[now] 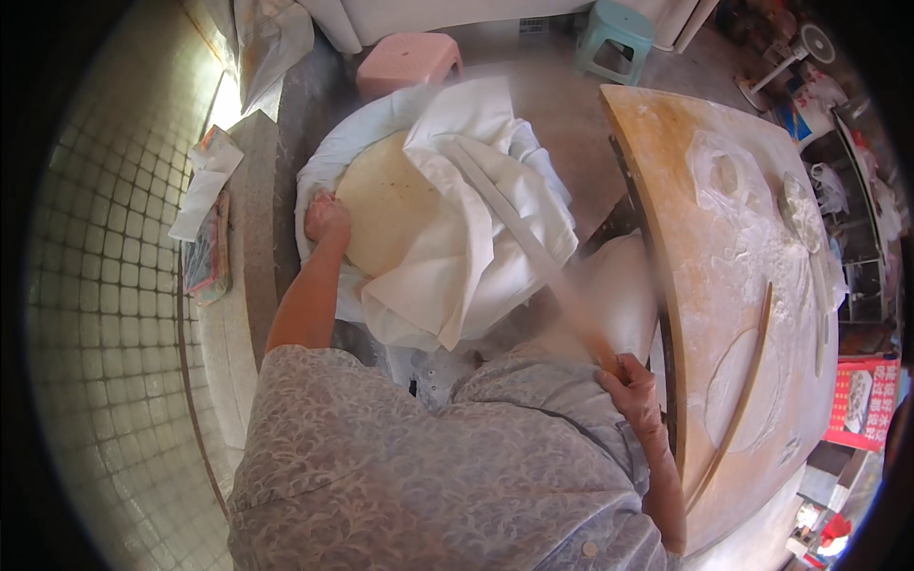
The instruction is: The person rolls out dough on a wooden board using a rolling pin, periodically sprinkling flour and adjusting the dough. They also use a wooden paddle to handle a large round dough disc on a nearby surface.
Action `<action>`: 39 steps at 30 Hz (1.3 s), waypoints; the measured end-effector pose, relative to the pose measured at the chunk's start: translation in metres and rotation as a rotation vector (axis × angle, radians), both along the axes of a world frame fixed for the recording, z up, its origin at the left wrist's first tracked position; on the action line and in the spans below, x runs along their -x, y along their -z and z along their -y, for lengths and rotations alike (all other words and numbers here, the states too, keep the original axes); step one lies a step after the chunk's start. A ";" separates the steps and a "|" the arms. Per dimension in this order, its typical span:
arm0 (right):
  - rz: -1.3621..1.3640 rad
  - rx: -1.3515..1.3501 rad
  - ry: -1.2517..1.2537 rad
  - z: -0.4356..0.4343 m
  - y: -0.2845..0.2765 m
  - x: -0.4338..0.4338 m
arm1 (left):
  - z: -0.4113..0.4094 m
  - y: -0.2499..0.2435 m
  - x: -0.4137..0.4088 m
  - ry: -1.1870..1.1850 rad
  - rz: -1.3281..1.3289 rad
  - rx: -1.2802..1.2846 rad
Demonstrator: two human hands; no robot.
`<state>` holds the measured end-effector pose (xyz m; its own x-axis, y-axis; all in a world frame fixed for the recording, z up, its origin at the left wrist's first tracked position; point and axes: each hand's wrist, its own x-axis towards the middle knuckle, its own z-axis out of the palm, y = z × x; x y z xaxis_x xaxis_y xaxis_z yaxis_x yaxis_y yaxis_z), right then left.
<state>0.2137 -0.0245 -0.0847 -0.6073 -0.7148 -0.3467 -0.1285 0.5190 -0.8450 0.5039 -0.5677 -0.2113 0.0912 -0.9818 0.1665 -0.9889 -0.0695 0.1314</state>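
A round, pale flatbread (389, 203) with a few brown specks lies in a wide round container lined with white cloth (371, 121). My left hand (327, 216) is at the left edge of the flatbread, fingers curled against the cloth lining; whether they pinch bread or cloth is hidden. Folded white cloth (435, 292) covers the right side of the bread. My right hand (634, 392) grips the near end of a long, flat wooden stick (525, 239). The stick slants up and left, its far end lying over the folded cloth.
To the right stands a floury wooden board (657, 178) with a rolled dough round (735, 385), a thin wooden rod (750, 392) across it, and a plastic bag (728, 171). Pink (407, 61) and teal (615, 36) stools stand beyond. A concrete ledge (246, 164) runs left.
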 end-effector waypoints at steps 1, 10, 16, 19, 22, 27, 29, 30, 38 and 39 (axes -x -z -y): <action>-0.004 -0.004 0.001 0.000 -0.001 0.000 | 0.002 0.001 0.001 -0.022 0.000 -0.005; -0.068 -0.039 -0.021 0.000 -0.005 -0.002 | -0.006 0.000 -0.006 0.192 0.007 0.117; -0.054 -0.013 0.005 0.004 -0.019 -0.006 | -0.064 -0.033 0.027 0.529 0.312 -0.199; -0.031 -0.057 0.033 -0.003 -0.022 -0.005 | -0.074 -0.053 0.040 0.492 0.283 -0.349; 0.044 -0.013 0.041 -0.002 -0.026 -0.006 | -0.052 -0.020 0.018 0.787 0.408 -0.341; 0.021 0.028 0.100 -0.017 -0.015 -0.008 | -0.175 -0.080 0.116 0.761 -0.155 0.059; -0.007 -0.004 0.097 -0.017 -0.019 -0.009 | -0.230 -0.099 0.141 0.811 -0.266 0.100; -0.018 -0.017 0.097 -0.017 -0.021 -0.009 | -0.245 -0.100 0.147 0.826 -0.273 0.094; 0.033 0.007 0.149 -0.026 -0.022 -0.008 | -0.110 -0.123 0.125 0.799 -0.196 0.033; 0.055 0.030 0.149 -0.026 -0.021 -0.010 | -0.081 -0.141 0.096 0.965 -0.255 0.208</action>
<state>0.2238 0.0012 -0.0634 -0.6882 -0.6287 -0.3620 -0.0048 0.5030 -0.8643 0.4079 -0.4870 -0.0699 -0.6674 -0.6088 0.4289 -0.5516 0.7911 0.2645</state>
